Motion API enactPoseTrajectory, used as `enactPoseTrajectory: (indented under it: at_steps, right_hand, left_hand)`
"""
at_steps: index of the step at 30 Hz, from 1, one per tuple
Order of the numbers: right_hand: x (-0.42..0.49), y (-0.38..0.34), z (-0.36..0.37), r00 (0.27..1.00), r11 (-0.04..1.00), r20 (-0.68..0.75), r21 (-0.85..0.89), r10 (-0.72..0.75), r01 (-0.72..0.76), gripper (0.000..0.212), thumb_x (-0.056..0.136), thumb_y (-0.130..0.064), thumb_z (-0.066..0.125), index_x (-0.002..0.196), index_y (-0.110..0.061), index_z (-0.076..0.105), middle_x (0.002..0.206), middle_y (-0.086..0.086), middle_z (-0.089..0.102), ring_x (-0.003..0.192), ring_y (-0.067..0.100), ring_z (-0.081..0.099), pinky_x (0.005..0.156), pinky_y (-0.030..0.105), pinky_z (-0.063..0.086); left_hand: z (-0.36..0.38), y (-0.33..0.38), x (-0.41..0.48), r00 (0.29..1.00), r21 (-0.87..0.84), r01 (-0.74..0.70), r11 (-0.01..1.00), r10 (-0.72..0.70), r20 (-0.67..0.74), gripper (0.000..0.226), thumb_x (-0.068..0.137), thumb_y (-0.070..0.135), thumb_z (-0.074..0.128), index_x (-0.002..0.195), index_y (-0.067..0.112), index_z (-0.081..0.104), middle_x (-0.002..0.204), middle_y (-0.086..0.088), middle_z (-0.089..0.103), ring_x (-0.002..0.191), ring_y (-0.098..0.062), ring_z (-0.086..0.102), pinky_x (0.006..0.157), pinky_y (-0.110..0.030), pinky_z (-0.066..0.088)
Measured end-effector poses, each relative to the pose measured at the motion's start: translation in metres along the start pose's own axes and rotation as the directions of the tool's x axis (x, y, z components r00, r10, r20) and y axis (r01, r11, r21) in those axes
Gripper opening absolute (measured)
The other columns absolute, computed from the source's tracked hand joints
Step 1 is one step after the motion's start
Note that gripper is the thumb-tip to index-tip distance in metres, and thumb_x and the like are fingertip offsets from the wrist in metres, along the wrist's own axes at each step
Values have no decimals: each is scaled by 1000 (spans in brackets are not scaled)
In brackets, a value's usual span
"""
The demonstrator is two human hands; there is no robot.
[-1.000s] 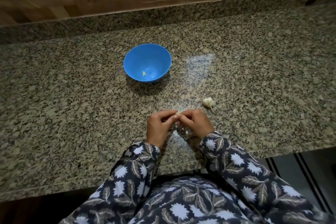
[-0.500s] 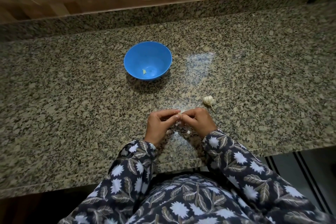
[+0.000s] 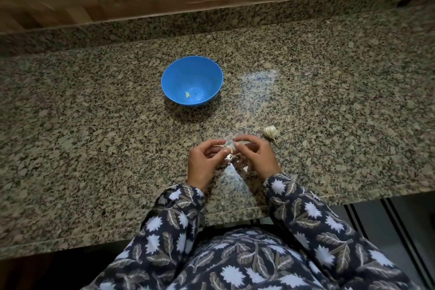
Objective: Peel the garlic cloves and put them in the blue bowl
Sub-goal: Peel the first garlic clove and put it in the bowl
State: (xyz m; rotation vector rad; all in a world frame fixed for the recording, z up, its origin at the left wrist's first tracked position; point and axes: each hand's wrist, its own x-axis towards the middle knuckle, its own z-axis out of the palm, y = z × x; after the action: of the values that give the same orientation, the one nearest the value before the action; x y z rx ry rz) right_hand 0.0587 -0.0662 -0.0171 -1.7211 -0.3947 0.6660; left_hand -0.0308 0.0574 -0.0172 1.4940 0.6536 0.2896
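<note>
Both hands, left hand (image 3: 202,162) and right hand (image 3: 255,156), pinch a pale, papery-skinned garlic clove (image 3: 229,146) between curled fingertips.

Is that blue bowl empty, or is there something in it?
Not empty: the blue bowl holds one small pale piece, likely a peeled garlic clove, lying near its bottom.

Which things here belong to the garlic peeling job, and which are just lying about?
Job: held clove, pinched by left hand and right hand; garlic head; blue bowl with one pale piece inside.
Lying about: peel scraps on the granite counter under the hands.
</note>
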Motion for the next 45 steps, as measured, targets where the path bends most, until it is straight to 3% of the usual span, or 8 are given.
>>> enactPoseTrajectory:
  at_steps: [5,15,22,26,29,33,37,45]
  right_hand:
    - [1,0,-1,999,994,-5,-100,-46,45,14,78,-16,70,75,-29,68,79,0,70,74,16,66,70,33,55]
    - [4,3,-2,999,987,-43,-162,-17,10,8,78,-13,71,86,-12,73,81,4,72,75,19,68,73,40,57]
    - [2,1,2,997,992,-76,-127,10,-20,5,81,-12,68,81,-14,72,74,-1,69,70,19,66,73,40,56]
    - [-1,1,2,989,984,-97,-127,110,-122,27,90,-15,52,65,-19,61,64,-1,60,59,14,56,70,36,50]
    - [-3,0,1,984,980,-104,-118,146,-158,34,94,-21,45,62,-17,56,63,1,57,57,17,53,70,39,49]
    - [-3,-1,2,987,972,-55,-175,149,-156,15,90,-12,52,83,-22,60,84,-1,63,72,15,60,69,31,52]
    - [-6,-7,3,980,968,29,155,198,-200,21,90,-4,51,103,-18,60,88,5,63,57,9,59,42,19,46]
    - [-10,-17,5,978,925,15,323,208,-202,9,81,7,60,85,0,64,75,10,65,50,7,62,44,16,50]
  left_hand:
    - [1,-2,0,992,217,-128,968,123,36,20,76,11,74,95,9,70,90,-5,71,83,-18,69,74,-31,58]
    - [3,1,-2,972,345,-232,909,226,61,17,79,10,72,96,14,72,91,-1,72,82,-10,68,74,-22,56]
    - [5,5,-2,998,-66,7,998,-3,57,22,80,2,68,99,14,70,91,-11,71,80,-18,68,72,-30,57]
    - [6,8,-4,990,-250,136,959,-123,66,22,80,0,66,99,11,71,90,-5,73,75,-16,68,65,-28,57]
    - [5,9,-4,990,-317,142,938,-131,55,19,79,-5,65,96,3,69,88,-8,73,77,-17,69,65,-25,58]
    - [3,6,-1,998,-230,70,971,-68,17,18,79,-8,64,92,3,68,91,-11,72,80,-20,69,69,-28,59]
    - [0,-3,4,996,-10,-85,996,86,25,21,79,-9,64,86,10,69,90,-10,70,85,-22,68,76,-32,57]
    - [2,-2,1,999,-146,33,989,-30,24,17,80,-12,61,92,-3,69,97,-20,68,84,-19,67,73,-23,56]
